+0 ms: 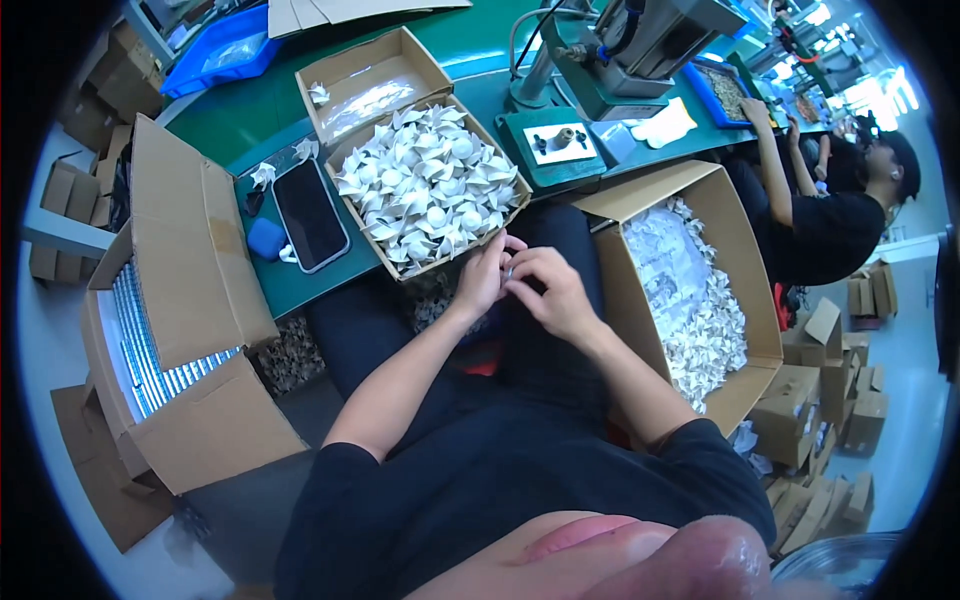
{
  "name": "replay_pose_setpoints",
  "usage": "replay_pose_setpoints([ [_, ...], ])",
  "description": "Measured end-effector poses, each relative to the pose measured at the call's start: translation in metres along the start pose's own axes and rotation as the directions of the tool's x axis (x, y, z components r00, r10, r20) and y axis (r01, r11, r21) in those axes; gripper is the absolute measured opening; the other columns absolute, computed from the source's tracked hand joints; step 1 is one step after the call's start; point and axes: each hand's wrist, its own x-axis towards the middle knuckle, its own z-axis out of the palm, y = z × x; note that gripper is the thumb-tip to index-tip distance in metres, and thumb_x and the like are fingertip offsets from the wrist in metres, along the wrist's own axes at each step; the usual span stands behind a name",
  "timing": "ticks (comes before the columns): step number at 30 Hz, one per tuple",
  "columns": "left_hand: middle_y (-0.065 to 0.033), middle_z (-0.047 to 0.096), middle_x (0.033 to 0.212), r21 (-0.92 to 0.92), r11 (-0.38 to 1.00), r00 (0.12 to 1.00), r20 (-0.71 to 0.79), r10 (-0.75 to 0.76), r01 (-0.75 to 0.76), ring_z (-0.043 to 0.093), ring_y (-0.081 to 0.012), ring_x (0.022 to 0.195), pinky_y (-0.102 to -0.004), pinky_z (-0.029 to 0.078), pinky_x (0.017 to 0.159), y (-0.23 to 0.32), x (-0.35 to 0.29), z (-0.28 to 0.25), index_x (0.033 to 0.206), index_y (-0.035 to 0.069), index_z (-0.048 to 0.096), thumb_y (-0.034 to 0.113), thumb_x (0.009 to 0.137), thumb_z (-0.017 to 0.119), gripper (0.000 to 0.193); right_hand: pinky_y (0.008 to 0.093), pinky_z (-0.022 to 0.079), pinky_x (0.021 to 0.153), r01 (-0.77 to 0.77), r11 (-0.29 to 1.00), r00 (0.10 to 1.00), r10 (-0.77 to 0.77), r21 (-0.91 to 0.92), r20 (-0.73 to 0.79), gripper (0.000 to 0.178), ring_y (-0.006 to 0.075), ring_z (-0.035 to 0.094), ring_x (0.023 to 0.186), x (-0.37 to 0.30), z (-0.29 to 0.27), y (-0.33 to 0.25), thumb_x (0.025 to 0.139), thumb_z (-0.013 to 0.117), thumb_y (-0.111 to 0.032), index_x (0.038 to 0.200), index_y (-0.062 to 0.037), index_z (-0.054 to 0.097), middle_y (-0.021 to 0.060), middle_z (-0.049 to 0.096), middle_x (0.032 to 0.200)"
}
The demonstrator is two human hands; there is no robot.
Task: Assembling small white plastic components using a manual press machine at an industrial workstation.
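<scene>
White pointed pieces (430, 190) lie heaped in a shallow cardboard box (425, 270) at the near edge of the green table (215, 125), just beyond the hands. At the left stands a large open carton (195, 250) with rows of shiny silvery strips (150, 340) inside. Farther off, a blue tray (215, 75) sits on the table. Nearer, a small blue case (266, 239) lies just beside a phone (311, 215) with a dark screen, and two loose pieces rest near the phone's far end. Next comes the box, its lid folded back to the far side, with one more piece at the lid's left end. The left hand (482, 277) is close by the box's near side, its fingers bent; the right hand (552, 290) meets it from the right, thumb and forefinger drawn together. I cannot tell what, if anything, they pinch. Beyond them to the right stands a metal press (640, 55) on a green base. At the right, another open carton (755, 310) holds more white pieces. Farther right, a co-worker (825, 235) in black reaches to a second blue tray (704, 98).
</scene>
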Motion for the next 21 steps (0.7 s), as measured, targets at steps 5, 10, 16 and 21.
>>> replay_pose_setpoints([
  [5, 0.0001, 0.059, 0.066, 0.414, 0.91, 0.999, -0.012, 0.033, -0.025, 0.054, -0.0084, 0.057, -0.0247, 0.042, 0.055, 0.011, -0.004, 0.0, 0.103, 0.004, 0.065, 0.035, 0.109, 0.047, 0.037, 0.0324, 0.055, 0.085, -0.102, 0.986, 0.908, 0.147, 0.132, -0.392, 0.016, 0.0191, 0.069, 0.092, 0.049, -0.051, -0.017, 0.085, 0.08, -0.002, 0.099, -0.001, 0.071, 0.0119, 0.071, 0.105],
  [10, -0.0013, 0.06, 0.065, 0.497, 0.864, 0.996, 0.029, 0.08, -0.083, 0.056, -0.0098, 0.058, -0.0275, 0.043, 0.056, -0.011, -0.004, -0.002, 0.101, 0.001, 0.066, 0.031, 0.105, 0.056, 0.032, 0.0294, 0.055, 0.084, -0.134, 0.99, 0.925, 0.11, -0.041, -0.365, 0.023, 0.0171, 0.07, 0.089, 0.114, -0.077, 0.025, 0.09, 0.078, -0.009, 0.111, 0.0009, 0.074, 0.0093, 0.071, 0.105],
  [16, -0.0033, 0.06, 0.065, 0.686, 0.725, 0.997, 0.029, 0.067, -0.068, 0.058, -0.0136, 0.06, -0.0331, 0.045, 0.058, -0.003, -0.008, -0.004, 0.1, 0.002, 0.067, 0.029, 0.101, 0.061, 0.027, 0.0283, 0.056, 0.084, -0.217, 0.931, 0.969, 0.17, -0.294, -0.18, 0.024, 0.0173, 0.072, 0.091, 0.128, -0.074, 0.031, 0.092, 0.077, -0.011, 0.112, 0.0026, 0.075, 0.0091, 0.072, 0.104],
  [21, -0.0156, 0.071, 0.08, 0.716, 0.698, 1.0, -0.006, -0.027, 0.023, 0.07, -0.0334, 0.079, -0.0443, 0.052, 0.071, 0.011, -0.01, -0.006, 0.101, 0.005, 0.068, 0.032, 0.1, 0.06, 0.029, 0.029, 0.056, 0.082, -0.195, 0.964, 0.943, 0.133, -0.181, -0.306, 0.025, 0.0181, 0.073, 0.089, 0.137, -0.074, 0.056, 0.09, 0.078, -0.013, 0.111, 0.0014, 0.076, 0.0117, 0.074, 0.104],
])
